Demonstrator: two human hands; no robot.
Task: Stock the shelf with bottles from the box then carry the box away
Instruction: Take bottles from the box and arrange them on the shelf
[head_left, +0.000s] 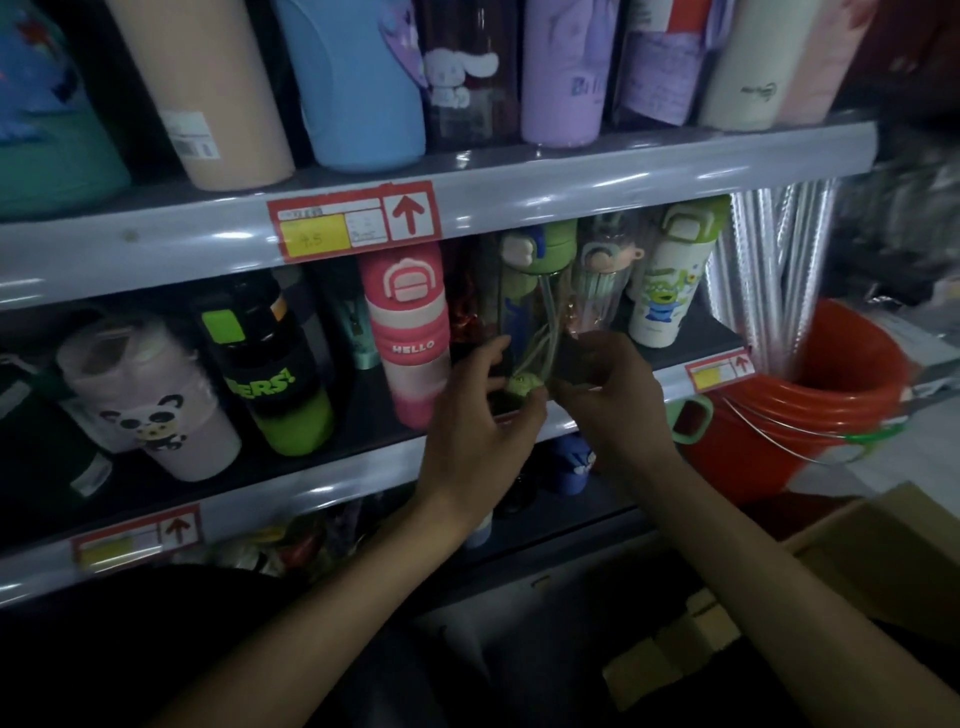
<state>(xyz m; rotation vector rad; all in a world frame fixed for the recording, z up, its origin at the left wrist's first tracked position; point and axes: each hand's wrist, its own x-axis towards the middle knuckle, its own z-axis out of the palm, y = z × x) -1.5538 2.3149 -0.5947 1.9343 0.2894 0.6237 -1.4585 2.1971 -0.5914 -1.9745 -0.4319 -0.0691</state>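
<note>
both hands meet at the front edge of the middle shelf (363, 480), the left hand (470, 415) and right hand (610, 387) closing their fingers around the base of a clear green-lidded bottle (530, 306) standing between the pink hello bottle (408, 332) and the white alien bottle (670, 280), the cardboard box (852, 545) low at right.

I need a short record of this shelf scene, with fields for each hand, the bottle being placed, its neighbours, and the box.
left hand: at the base of the clear bottle, fingers near its green charm
right hand: on the bottle's lower right side
bottle being placed: clear bottle with green lid, upright at the middle shelf front
left neighbour: pink HELLO bottle
right neighbour: white bottle with green aliens
box: cardboard box, lower right, contents not visible
beside shelf: red bucket
</note>
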